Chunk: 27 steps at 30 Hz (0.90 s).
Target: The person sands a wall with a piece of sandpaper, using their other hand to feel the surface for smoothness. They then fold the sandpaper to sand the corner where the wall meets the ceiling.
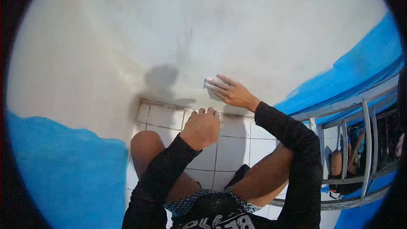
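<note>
Over the near floor tiles (pixel 233 146), the left hand (pixel 201 129) is held with fingers parted and pointed at the wall (pixel 263 34); its palm is hidden. Farther and to the right, the right hand (pixel 232 93) is placed at the wall's low pale part, its white-smeared fingers (pixel 217 85) extended; whether anything is gripped cannot be told.

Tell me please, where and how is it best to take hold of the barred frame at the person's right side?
Probably by the long upright bar, coming from the person's side with the right hand, fingers wrapped around it. The bar looks slim, and gaps on both sides leave room for fingers.
</note>
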{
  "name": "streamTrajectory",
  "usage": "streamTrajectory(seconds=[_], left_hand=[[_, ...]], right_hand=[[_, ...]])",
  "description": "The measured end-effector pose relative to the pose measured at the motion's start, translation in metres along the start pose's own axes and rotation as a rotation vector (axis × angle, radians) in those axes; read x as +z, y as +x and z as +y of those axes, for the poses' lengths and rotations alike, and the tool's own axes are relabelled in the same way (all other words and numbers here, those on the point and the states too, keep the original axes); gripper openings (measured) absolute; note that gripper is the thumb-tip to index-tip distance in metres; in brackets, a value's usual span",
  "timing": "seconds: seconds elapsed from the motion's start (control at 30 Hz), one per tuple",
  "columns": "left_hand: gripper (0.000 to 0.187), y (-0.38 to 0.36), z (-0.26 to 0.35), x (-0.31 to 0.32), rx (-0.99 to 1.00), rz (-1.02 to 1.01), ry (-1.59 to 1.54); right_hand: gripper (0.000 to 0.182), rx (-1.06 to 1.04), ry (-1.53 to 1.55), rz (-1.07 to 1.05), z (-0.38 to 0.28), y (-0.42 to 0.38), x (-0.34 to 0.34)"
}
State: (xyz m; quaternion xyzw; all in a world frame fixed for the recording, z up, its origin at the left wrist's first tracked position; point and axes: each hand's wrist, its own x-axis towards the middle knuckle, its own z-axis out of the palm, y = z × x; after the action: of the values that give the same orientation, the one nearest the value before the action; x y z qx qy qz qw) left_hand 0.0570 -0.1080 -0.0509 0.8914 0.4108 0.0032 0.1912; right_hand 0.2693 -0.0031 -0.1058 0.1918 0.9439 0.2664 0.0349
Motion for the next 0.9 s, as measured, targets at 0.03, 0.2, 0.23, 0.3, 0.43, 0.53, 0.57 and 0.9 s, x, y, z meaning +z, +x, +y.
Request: streamTrajectory(seconds=[0.03,0.2,0.23,0.3,0.43,0.53,0.57,0.9], left_hand=[[0.040,-0.001,0.000,-0.002,0.006,-0.012,-0.029],[0.042,0.002,-0.006,0.002,-0.008,0.002,-0.007],[0.043,0.004,-0.008,0.002,-0.023,-0.001,-0.028],[0.043,0.006,-0.013,0.000,-0.005,0.037,-0.045],[0.040,0.014,-0.038,-0.004,0.116,0.316,-0.144],[0.034,0.009,-0.039,-0.038,-0.019,0.543,-0.101],[0.034,0.007,-0.041,-0.046,-0.010,0.551,-0.091],[0.024,0.010,-0.036,-0.062,-0.043,0.947,-0.284]], right_hand=[[0.050,0.010,-0.007,0.000,0.003,0.000,-0.005],[0.044,0.354,-0.096,0.481,0.054,0.020,-0.094],[0.041,0.433,-0.175,0.543,0.069,0.025,-0.113],[0.036,0.487,-0.282,0.685,0.103,0.028,-0.139],[0.039,0.499,-0.355,0.815,0.128,0.036,-0.160],[0.042,0.474,-0.198,0.694,0.098,0.032,-0.141],[0.043,0.446,-0.116,0.647,0.083,0.031,-0.126],[0.032,0.119,-0.065,0.346,0.025,0.006,-0.028]])
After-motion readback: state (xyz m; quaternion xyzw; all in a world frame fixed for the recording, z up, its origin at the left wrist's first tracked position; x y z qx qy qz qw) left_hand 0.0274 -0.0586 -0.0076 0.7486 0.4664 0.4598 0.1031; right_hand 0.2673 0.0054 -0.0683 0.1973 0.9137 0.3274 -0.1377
